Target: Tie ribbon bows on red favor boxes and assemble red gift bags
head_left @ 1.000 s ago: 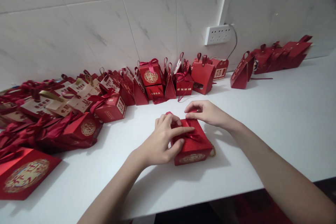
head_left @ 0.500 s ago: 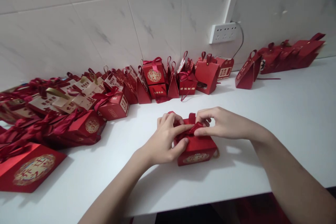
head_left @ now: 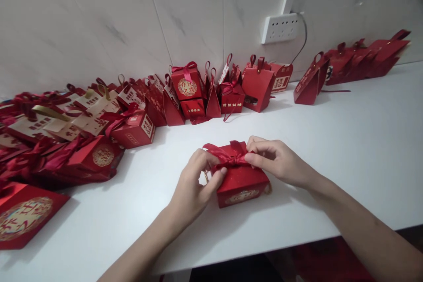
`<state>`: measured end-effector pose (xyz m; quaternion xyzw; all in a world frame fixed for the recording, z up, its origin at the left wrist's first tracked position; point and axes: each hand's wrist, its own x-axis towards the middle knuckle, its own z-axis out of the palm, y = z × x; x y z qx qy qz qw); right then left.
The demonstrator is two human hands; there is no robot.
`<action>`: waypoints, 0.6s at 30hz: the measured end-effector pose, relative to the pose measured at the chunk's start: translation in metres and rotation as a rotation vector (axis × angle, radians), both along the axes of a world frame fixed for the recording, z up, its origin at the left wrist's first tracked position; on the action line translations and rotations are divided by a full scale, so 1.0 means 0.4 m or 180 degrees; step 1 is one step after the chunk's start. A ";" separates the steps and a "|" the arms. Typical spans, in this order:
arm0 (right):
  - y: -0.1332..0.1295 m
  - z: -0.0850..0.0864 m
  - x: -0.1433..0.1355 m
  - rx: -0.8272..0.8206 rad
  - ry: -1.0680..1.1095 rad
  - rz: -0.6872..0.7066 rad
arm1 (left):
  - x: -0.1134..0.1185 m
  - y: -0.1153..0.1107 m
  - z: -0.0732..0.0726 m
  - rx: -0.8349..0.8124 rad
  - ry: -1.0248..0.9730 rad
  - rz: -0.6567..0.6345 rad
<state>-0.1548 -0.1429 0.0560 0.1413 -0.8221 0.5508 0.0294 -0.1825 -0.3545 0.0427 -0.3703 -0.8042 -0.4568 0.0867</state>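
Observation:
A red gift box (head_left: 243, 185) with a gold round emblem on its front side sits on the white table before me. Across its top runs a red ribbon (head_left: 234, 159), knotted into a bow in the middle. My left hand (head_left: 198, 176) pinches the ribbon at the left of the knot between thumb and fingers. On the other side my right hand (head_left: 272, 158) grips the ribbon's right part between thumb and forefinger. A twisted gold cord shows at the box's left and right sides.
Many red and cream gift boxes (head_left: 89, 119) crowd the table's left and back. More red boxes (head_left: 363, 59) stand at the back right. A white power strip (head_left: 280, 27) hangs on the tiled wall, its cable dropping behind the boxes. The table's front edge (head_left: 264, 249) lies close below.
My hands have drawn apart from the middle of the box, and the knot and bow now show between them. The view has shifted slightly.

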 end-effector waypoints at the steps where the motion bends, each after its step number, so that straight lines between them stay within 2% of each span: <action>1: -0.003 -0.001 0.002 -0.0042 -0.0004 -0.0002 | 0.001 0.001 -0.002 0.0023 0.0016 -0.0067; 7: -0.004 -0.017 0.005 -0.0513 -0.0157 -0.0169 | 0.002 -0.008 -0.015 0.0197 -0.0205 -0.0352; 14: -0.006 -0.041 -0.003 -0.1239 -0.0358 -0.0222 | -0.012 -0.011 -0.031 0.0649 -0.1006 -0.0273; 18: -0.009 -0.043 -0.004 -0.1651 -0.0687 -0.0273 | -0.014 -0.010 -0.036 0.0821 -0.1204 -0.0143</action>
